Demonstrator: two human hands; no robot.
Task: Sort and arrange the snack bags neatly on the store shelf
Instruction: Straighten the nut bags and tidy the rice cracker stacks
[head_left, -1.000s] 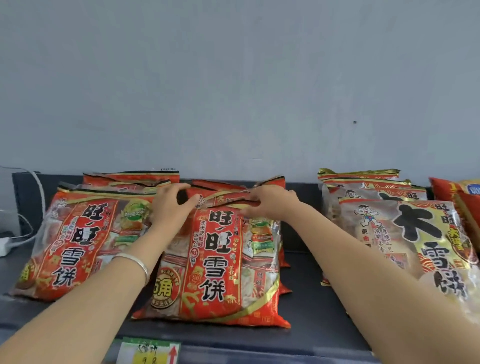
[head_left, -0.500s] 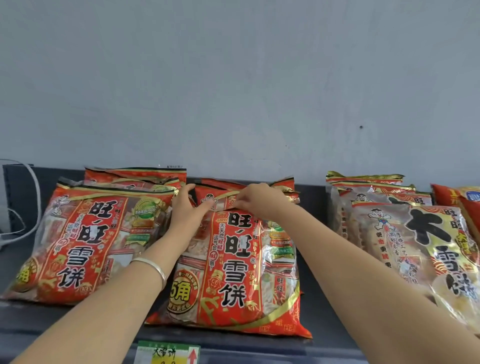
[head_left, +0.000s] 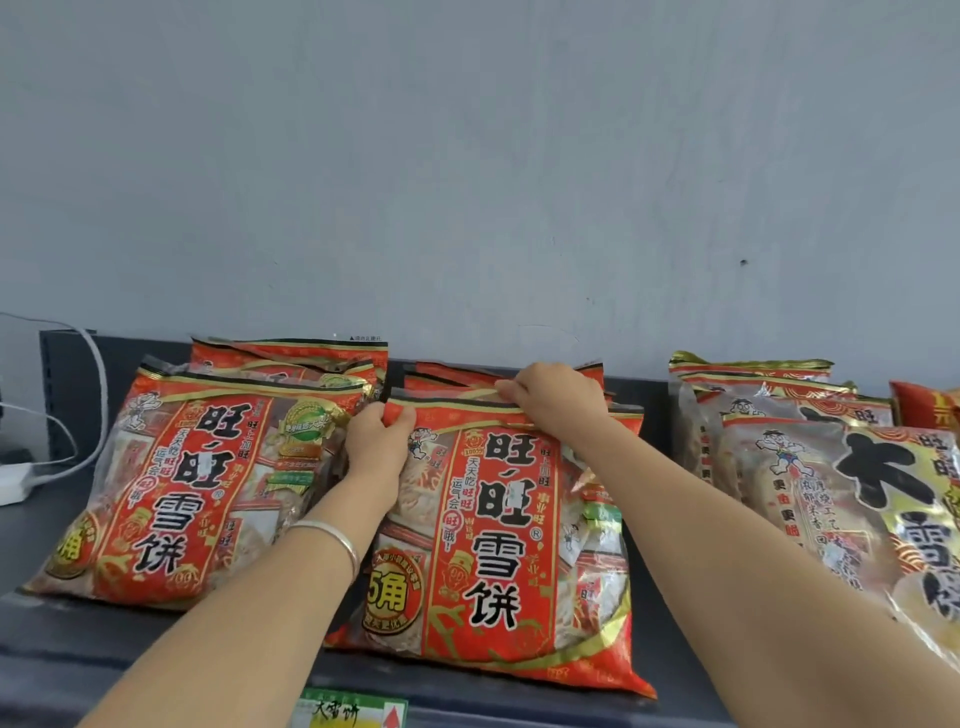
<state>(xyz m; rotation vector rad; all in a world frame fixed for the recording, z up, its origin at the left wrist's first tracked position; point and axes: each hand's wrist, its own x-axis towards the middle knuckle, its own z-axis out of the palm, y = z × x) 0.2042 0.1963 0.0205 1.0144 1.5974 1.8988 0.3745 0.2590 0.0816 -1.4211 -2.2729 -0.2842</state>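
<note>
A red snack bag (head_left: 498, 545) leans in the middle of the dark shelf (head_left: 62, 629), fronting a stack of like bags. My left hand (head_left: 376, 441) pinches its top left corner. My right hand (head_left: 556, 397) grips the top seal near the middle. To the left, a second stack of red bags (head_left: 192, 478) leans back against the wall. On the right stands a row of clear-and-gold bags (head_left: 841, 499) with large black characters.
A grey wall rises behind the shelf. White cables and a white adapter (head_left: 13, 480) lie at the far left. A green-yellow price tag (head_left: 348, 709) hangs on the shelf's front edge. An orange bag (head_left: 919, 402) shows at the far right.
Both hands have shifted up onto the middle bag's top seal. The left hand now pinches the corner, and the bag stands squarer and closer to the front.
</note>
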